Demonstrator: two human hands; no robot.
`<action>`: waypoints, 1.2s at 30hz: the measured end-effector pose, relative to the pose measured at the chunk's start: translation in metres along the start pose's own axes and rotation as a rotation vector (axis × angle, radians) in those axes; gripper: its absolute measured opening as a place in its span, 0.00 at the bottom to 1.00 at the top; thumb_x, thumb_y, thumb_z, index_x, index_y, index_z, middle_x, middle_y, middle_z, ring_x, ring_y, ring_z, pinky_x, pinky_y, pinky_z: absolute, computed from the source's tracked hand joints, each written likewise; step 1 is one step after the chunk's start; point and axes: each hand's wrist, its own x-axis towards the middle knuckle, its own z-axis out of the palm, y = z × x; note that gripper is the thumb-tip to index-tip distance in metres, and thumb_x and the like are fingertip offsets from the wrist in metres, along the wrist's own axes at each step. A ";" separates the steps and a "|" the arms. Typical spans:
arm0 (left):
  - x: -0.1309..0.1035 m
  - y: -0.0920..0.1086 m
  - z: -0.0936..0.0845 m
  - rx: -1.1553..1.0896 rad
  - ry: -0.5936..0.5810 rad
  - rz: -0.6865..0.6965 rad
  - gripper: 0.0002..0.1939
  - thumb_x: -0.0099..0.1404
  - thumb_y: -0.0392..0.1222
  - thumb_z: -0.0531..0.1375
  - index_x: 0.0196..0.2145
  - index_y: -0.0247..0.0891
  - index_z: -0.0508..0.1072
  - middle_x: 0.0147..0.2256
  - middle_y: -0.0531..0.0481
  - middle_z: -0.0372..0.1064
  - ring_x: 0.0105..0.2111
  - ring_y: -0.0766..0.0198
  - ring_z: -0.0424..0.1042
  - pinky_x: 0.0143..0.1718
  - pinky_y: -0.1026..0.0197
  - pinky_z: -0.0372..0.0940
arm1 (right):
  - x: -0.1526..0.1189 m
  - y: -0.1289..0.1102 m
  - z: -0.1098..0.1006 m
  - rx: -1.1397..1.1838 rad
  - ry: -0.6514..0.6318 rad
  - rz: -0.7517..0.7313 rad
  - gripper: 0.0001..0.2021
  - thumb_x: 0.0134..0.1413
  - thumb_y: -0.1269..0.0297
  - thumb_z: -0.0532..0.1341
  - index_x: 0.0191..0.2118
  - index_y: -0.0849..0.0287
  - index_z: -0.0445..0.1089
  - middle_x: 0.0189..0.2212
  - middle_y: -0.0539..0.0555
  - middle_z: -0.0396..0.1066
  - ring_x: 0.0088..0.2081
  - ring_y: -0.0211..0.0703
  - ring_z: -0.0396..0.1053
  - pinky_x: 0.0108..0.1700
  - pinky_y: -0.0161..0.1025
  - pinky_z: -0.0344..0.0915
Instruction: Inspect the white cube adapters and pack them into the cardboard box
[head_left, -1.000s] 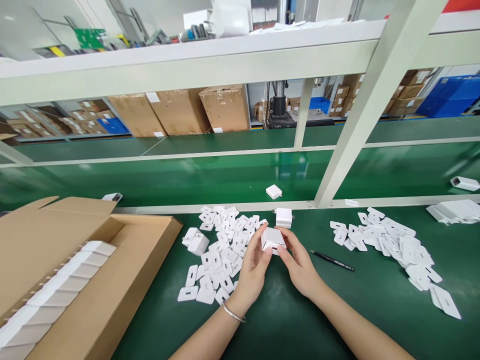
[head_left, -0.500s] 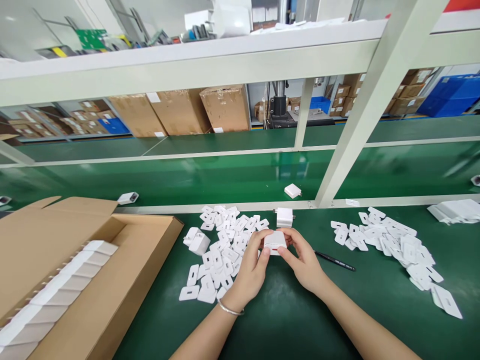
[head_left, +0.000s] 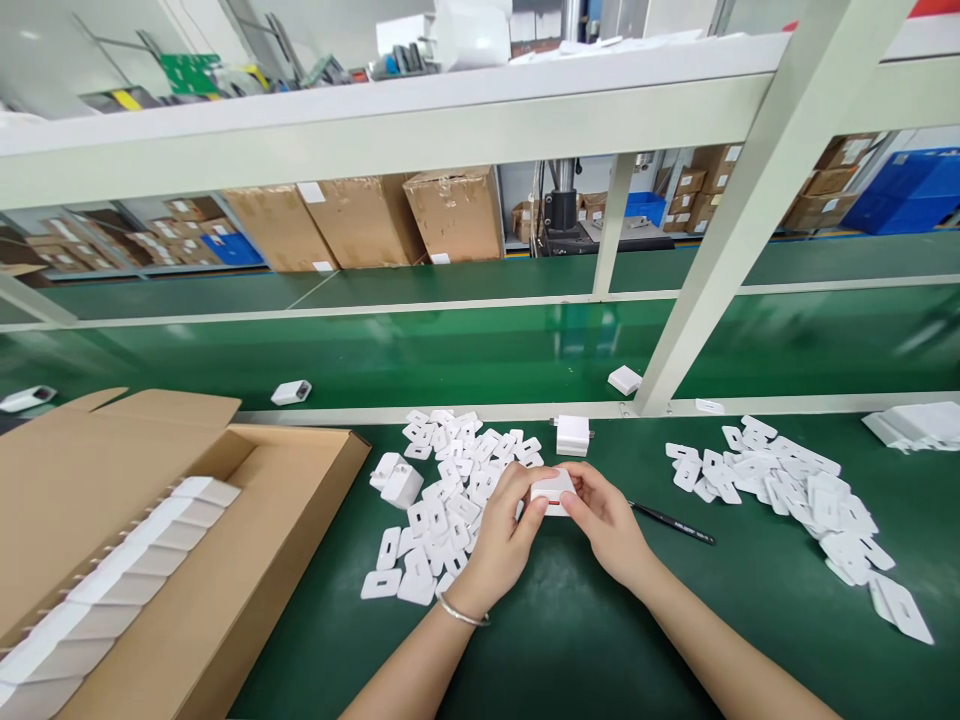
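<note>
Between my two hands is a white power adapter (head_left: pixel 553 487) with a thin red line on the side facing me. My left hand (head_left: pixel 511 530) grips its left side, thumb on the near face and fingers over the top edge. From the right, my right hand (head_left: pixel 609 522) holds it the same way. Just beyond stands another white adapter (head_left: pixel 573 436) with metal prongs at its side. A pile of white slotted plastic plates (head_left: pixel 450 500) lies left of my hands, with a pair of white adapters (head_left: pixel 397 481) beside it.
An open cardboard box (head_left: pixel 277 540) at left holds a row of white pieces (head_left: pixel 127 570). Right of my hands lie a black pen-like tool (head_left: pixel 673 523) and more white plates (head_left: pixel 795 490). Behind a metal frame post (head_left: pixel 739 220), a green conveyor belt (head_left: pixel 450 350) carries white adapters (head_left: pixel 624 379).
The adapters on the green belt have shifted to the right. My hands keep their hold on the adapter with hardly any movement; the view has shifted slightly.
</note>
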 end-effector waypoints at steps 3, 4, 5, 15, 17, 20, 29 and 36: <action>0.000 0.000 0.001 -0.194 -0.024 -0.068 0.20 0.76 0.54 0.57 0.60 0.46 0.66 0.49 0.44 0.69 0.49 0.53 0.70 0.51 0.52 0.64 | 0.000 -0.008 -0.005 -0.099 0.029 -0.090 0.15 0.65 0.47 0.62 0.48 0.52 0.72 0.39 0.54 0.69 0.40 0.47 0.68 0.45 0.44 0.69; 0.001 0.000 0.001 -0.260 -0.040 -0.090 0.21 0.75 0.54 0.58 0.60 0.46 0.64 0.50 0.44 0.68 0.49 0.53 0.70 0.51 0.53 0.65 | -0.001 -0.011 -0.007 -0.130 0.033 -0.123 0.15 0.65 0.49 0.63 0.49 0.52 0.72 0.39 0.54 0.68 0.40 0.47 0.67 0.44 0.44 0.68; 0.001 0.001 0.000 -0.305 -0.052 -0.100 0.21 0.74 0.54 0.60 0.59 0.46 0.63 0.51 0.44 0.68 0.49 0.53 0.70 0.51 0.53 0.65 | -0.001 -0.014 -0.009 -0.155 0.033 -0.152 0.14 0.65 0.50 0.63 0.50 0.51 0.72 0.39 0.54 0.67 0.41 0.48 0.66 0.44 0.44 0.67; -0.002 0.001 0.000 -0.244 0.017 -0.031 0.19 0.72 0.56 0.61 0.53 0.43 0.66 0.44 0.46 0.63 0.46 0.55 0.64 0.48 0.55 0.61 | -0.006 -0.019 -0.008 -0.202 -0.030 -0.194 0.10 0.67 0.55 0.61 0.49 0.51 0.68 0.40 0.53 0.67 0.41 0.47 0.64 0.45 0.43 0.63; -0.003 -0.001 0.002 -0.246 0.039 -0.037 0.18 0.73 0.55 0.61 0.51 0.43 0.65 0.43 0.47 0.62 0.44 0.56 0.64 0.47 0.56 0.61 | -0.007 -0.017 -0.005 -0.186 -0.023 -0.171 0.10 0.68 0.55 0.59 0.49 0.52 0.68 0.41 0.53 0.67 0.41 0.47 0.65 0.45 0.44 0.64; -0.004 -0.001 0.005 -0.262 0.067 -0.052 0.17 0.73 0.56 0.60 0.49 0.43 0.65 0.42 0.49 0.60 0.43 0.57 0.63 0.45 0.57 0.60 | -0.007 -0.015 -0.002 -0.163 -0.012 -0.137 0.11 0.67 0.54 0.60 0.49 0.52 0.67 0.41 0.54 0.67 0.42 0.47 0.66 0.46 0.44 0.64; -0.004 0.002 0.013 -0.288 0.136 -0.072 0.16 0.72 0.57 0.60 0.45 0.42 0.66 0.39 0.50 0.59 0.39 0.60 0.61 0.41 0.59 0.59 | -0.006 -0.008 0.003 -0.131 0.067 -0.117 0.08 0.65 0.56 0.61 0.45 0.52 0.69 0.37 0.52 0.68 0.38 0.46 0.67 0.41 0.43 0.64; -0.002 0.003 0.015 -0.290 0.151 -0.129 0.19 0.72 0.60 0.60 0.42 0.42 0.66 0.37 0.51 0.61 0.38 0.60 0.62 0.40 0.59 0.59 | -0.007 -0.006 0.005 -0.178 0.102 -0.093 0.08 0.65 0.56 0.61 0.44 0.53 0.70 0.34 0.51 0.65 0.35 0.44 0.62 0.38 0.42 0.61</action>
